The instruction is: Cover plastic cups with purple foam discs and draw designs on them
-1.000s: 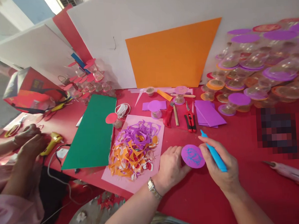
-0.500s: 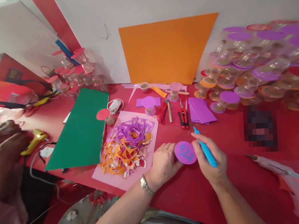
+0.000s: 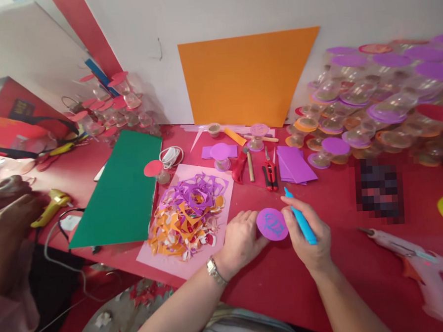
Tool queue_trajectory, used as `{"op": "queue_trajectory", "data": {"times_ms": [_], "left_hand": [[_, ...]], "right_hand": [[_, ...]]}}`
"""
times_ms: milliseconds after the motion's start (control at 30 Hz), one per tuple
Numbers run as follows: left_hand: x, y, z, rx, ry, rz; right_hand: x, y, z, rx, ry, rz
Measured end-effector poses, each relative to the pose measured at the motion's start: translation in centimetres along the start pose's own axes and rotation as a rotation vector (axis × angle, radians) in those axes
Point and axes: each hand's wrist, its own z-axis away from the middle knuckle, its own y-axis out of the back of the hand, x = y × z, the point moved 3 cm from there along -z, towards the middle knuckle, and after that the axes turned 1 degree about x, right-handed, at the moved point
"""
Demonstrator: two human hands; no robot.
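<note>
My left hand, with a metal watch on its wrist, is closed at the left edge of a round purple foam disc. Blue line drawing covers the middle of the disc's face; what lies beneath it is hidden. On the right, my right hand grips a light blue marker between thumb and fingers. The marker's narrow end points up and away from the disc. The thumb of that hand is at the disc's right edge.
Foam scraps lie on a pink sheet, beside a green board. Beyond are red pliers, purple sheets and stacked hourglass-shaped pieces. A glue gun lies right; another person's hands are left.
The purple disc has tilted slightly in my hands. My right hand still has the marker, and the whole view has shifted a little.
</note>
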Motion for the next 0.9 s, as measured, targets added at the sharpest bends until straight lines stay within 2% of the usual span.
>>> {"op": "queue_trajectory", "data": {"times_ms": [900], "left_hand": [[0.14,0.24,-0.11,-0.056,0.061,0.025]], "right_hand": [[0.09,-0.21,0.11,0.021,-0.007,0.002]]}}
